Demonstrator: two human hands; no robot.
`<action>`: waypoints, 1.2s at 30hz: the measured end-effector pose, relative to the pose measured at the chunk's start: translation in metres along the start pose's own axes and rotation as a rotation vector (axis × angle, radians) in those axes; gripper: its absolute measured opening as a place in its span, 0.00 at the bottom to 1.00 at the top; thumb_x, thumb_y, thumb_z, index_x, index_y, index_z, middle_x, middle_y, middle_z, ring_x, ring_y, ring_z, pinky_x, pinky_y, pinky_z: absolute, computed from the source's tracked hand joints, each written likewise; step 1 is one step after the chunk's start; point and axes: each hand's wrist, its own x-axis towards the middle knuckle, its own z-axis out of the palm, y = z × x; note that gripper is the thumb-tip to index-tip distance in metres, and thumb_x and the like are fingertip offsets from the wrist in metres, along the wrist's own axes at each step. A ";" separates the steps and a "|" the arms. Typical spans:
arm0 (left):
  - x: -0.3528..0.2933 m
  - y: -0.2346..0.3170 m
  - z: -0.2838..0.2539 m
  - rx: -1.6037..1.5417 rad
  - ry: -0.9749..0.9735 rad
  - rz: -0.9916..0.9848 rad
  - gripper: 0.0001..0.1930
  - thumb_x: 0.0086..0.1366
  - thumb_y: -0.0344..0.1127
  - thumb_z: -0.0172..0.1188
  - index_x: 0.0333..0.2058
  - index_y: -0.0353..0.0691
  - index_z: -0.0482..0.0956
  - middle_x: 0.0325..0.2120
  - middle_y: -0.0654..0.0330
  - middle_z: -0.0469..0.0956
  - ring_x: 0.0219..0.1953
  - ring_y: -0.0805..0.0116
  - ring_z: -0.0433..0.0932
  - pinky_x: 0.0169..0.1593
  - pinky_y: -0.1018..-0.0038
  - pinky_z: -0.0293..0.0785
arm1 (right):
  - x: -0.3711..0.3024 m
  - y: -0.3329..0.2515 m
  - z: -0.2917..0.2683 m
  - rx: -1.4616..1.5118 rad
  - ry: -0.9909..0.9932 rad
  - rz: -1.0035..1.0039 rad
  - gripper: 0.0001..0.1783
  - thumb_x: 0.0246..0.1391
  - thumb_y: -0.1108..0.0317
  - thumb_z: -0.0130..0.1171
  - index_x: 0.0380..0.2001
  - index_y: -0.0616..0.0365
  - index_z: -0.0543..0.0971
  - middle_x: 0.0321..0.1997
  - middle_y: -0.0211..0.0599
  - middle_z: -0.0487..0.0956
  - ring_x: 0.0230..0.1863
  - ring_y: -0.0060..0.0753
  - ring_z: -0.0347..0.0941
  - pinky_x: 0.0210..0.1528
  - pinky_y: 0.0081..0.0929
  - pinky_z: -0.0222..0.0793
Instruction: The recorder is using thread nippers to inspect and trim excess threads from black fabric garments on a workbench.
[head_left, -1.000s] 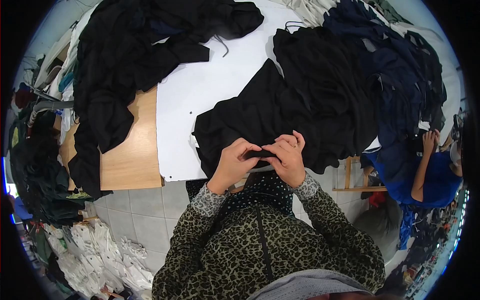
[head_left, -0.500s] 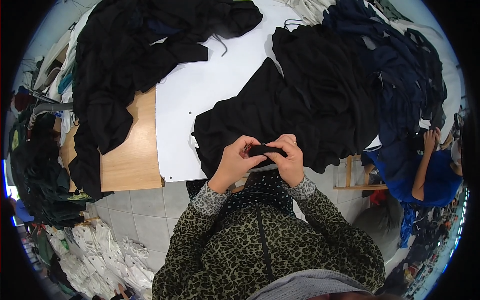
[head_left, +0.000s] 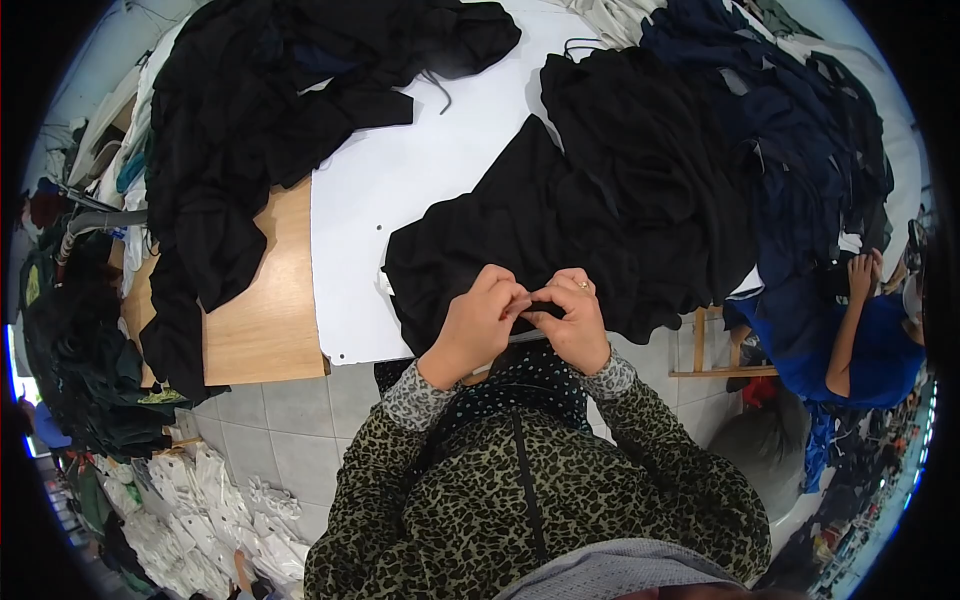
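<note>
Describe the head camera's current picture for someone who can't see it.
A person's left hand and right hand handle black cloth at the near edge of a white tabletop. More black garments lie to the left, navy garments to the right, beside a co-worker in blue.

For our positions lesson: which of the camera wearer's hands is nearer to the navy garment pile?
Right. The right hand is left of the navy garment pile, with black garments between them; the left hand is farther left.
</note>
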 end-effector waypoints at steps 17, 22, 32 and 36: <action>0.009 0.010 -0.029 -0.125 0.024 -0.249 0.18 0.59 0.33 0.60 0.48 0.35 0.72 0.33 0.55 0.73 0.30 0.66 0.74 0.36 0.74 0.71 | 0.007 0.017 -0.012 0.371 -0.160 0.311 0.13 0.38 0.70 0.69 0.29 0.63 0.81 0.30 0.35 0.75 0.41 0.32 0.69 0.44 0.25 0.65; 0.009 0.017 -0.049 -0.122 -0.183 -0.258 0.21 0.58 0.33 0.63 0.49 0.35 0.69 0.26 0.53 0.76 0.28 0.67 0.75 0.33 0.74 0.70 | 0.006 0.020 -0.011 0.343 -0.148 0.293 0.13 0.38 0.70 0.69 0.30 0.63 0.81 0.31 0.35 0.75 0.41 0.32 0.69 0.44 0.26 0.65; 0.008 0.017 -0.036 0.078 -0.327 -0.225 0.19 0.56 0.37 0.63 0.41 0.40 0.65 0.26 0.52 0.77 0.29 0.52 0.79 0.31 0.65 0.72 | 0.007 0.004 -0.012 0.010 -0.078 0.059 0.09 0.36 0.69 0.67 0.25 0.58 0.80 0.26 0.29 0.73 0.42 0.34 0.66 0.51 0.32 0.53; 0.009 0.019 -0.034 0.072 -0.336 -0.243 0.18 0.56 0.36 0.63 0.40 0.39 0.65 0.24 0.51 0.77 0.28 0.51 0.78 0.30 0.64 0.70 | 0.006 0.003 -0.012 -0.031 -0.064 0.030 0.10 0.36 0.68 0.66 0.26 0.57 0.80 0.26 0.30 0.72 0.42 0.35 0.66 0.52 0.34 0.52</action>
